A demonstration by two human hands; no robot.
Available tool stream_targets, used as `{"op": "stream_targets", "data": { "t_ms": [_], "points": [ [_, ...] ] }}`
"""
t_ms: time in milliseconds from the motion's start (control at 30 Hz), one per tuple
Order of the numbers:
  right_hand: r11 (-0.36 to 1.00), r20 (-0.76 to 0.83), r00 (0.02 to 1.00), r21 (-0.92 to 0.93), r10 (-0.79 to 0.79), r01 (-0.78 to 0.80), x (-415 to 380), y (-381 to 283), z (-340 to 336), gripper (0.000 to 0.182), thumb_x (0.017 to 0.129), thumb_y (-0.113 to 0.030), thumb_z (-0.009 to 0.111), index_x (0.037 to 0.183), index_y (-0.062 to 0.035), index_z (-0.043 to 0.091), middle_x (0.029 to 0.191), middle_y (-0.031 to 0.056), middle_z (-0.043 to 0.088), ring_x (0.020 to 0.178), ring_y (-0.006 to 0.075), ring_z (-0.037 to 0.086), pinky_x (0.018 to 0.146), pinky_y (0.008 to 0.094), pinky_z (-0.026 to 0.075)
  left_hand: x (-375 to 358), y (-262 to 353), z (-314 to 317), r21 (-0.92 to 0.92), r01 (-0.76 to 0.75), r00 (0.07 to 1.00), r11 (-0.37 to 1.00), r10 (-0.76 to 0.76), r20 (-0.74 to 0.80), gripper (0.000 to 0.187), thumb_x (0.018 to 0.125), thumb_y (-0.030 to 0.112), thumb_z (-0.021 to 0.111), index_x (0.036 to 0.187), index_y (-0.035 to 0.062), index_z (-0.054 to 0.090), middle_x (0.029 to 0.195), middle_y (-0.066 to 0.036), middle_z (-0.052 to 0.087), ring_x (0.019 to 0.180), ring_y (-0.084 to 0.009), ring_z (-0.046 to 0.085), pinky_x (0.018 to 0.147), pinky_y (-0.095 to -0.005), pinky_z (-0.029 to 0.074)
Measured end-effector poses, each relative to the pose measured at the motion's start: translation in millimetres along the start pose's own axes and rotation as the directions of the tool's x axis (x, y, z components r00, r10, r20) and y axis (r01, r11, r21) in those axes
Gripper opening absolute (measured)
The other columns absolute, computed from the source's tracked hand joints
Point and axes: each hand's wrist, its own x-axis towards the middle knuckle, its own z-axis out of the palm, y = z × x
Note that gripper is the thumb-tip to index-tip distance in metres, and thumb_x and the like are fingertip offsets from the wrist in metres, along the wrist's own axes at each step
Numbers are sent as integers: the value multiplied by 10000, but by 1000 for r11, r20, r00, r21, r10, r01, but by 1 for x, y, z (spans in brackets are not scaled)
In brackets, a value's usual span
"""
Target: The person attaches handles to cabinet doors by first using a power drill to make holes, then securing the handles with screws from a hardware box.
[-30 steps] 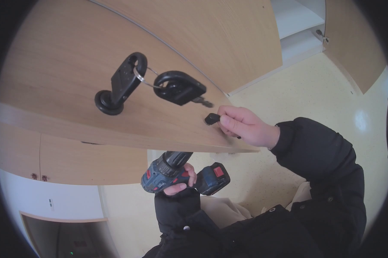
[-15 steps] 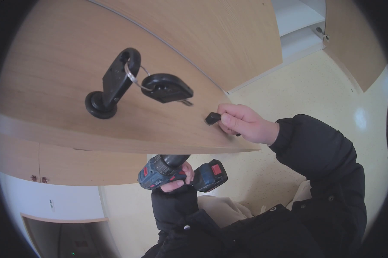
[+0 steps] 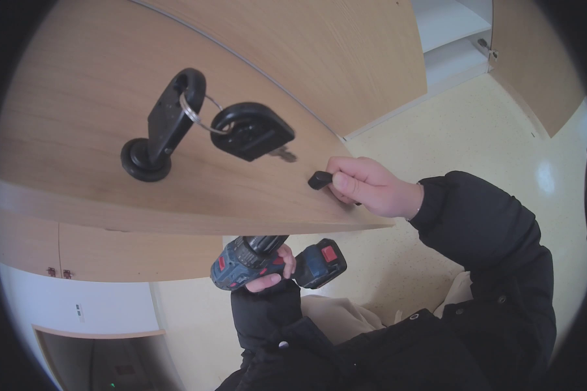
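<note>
Here the right hand [image 3: 371, 189] pinches a small black knob [image 3: 320, 180] between thumb and curled fingers [image 3: 352, 184], which are pressed together around its hidden end. The knob sits against the face of a wooden door [image 3: 78, 98], close to the door's lower edge, and only its blunt tip shows beyond the fingertips.

Below that edge the left hand [image 3: 270, 277] is wrapped around a drill [image 3: 277, 260], fingers closed about its grip. The drill's nose points up and is partly hidden behind the door edge, so its tip cannot be seen. The door panel stands between the two hands.

To the left of the knob, a black key [image 3: 153, 140] stands in the door on a round base. A metal ring [image 3: 192, 111] runs through the top of the key and carries a black fob [image 3: 251, 130], which hangs against the wood just beside the knob, with a small metal key [image 3: 283, 154] poking out under it.

The door is pale wood-grain laminate, smooth and matte. The drill is blue-grey with red buttons and a dark ribbed chuck. Both sleeves [image 3: 482, 241] are black padded fabric. The floor [image 3: 489, 143] is speckled cream and glossy.
</note>
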Motion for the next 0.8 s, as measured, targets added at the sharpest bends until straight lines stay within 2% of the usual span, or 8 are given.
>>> {"op": "stream_targets", "data": {
  "t_ms": [33,100,200,300,400,467,567,800],
  "points": [
    [1000,5,1000,-5,2,-2,0,1,0,285,904,-276,328,698,-83,367,584,-19,353,515,81,294,479,189,243,0,1,0,25,7,1000,1000,-7,7,243,795,185,445,1000,72,380,665,-57,489,631,-209,501,636,-298,425],
    [1000,33,999,24,-3,2,0,0,-2,255,903,-244,340,707,-85,372,597,-15,343,524,84,299,480,184,250,2,5,4,58,121,991,991,-117,-62,174,764,229,473,823,66,453,663,-30,505,632,-186,518,634,-264,428],
    [999,114,992,-1,49,-49,2,-1,-9,251,887,-250,395,702,-80,390,650,6,400,552,90,327,507,192,296,-1,3,7,13,159,980,987,-156,-128,215,736,267,504,773,57,472,659,-17,505,641,-171,518,641,-255,421],
    [985,146,985,-154,94,-71,5,-3,-14,205,843,-250,488,721,-89,455,623,-32,385,549,92,300,522,208,267,-5,4,0,19,256,966,967,-255,-42,202,731,259,501,763,60,477,670,-30,490,648,-170,512,650,-248,410],
    [971,142,986,-232,90,-55,4,3,-21,213,854,-248,475,724,-81,456,625,-35,411,544,87,332,524,202,285,-20,-15,3,-113,86,982,990,-103,-160,232,739,210,509,868,30,440,692,-39,487,682,-188,503,666,-261,409],
    [957,155,987,-289,53,-6,-3,4,-29,227,863,-256,456,725,-76,458,637,-21,433,548,102,353,532,211,295,-29,-40,9,-181,-118,967,976,72,-244,431,716,131,504,1108,69,337,877,-86,469,617,-186,481,612,-299,396],
    [941,174,985,-338,23,38,-2,9,-29,205,859,-246,467,744,-77,482,650,-13,471,572,114,398,554,224,322,-34,-56,14,-271,-306,922,912,213,-324,534,681,103,517,1181,68,335,1016,-100,460,556,-179,462,547,-308,376],
    [905,198,980,-420,13,73,4,-3,-31,186,837,-225,509,728,-81,461,671,-1,507,590,137,434,581,249,362,-33,-55,14,-315,-290,929,904,188,-318,547,684,114,547,1183,78,327,1013,-102,448,555,-174,461,541,-306,366]
  ]
}}
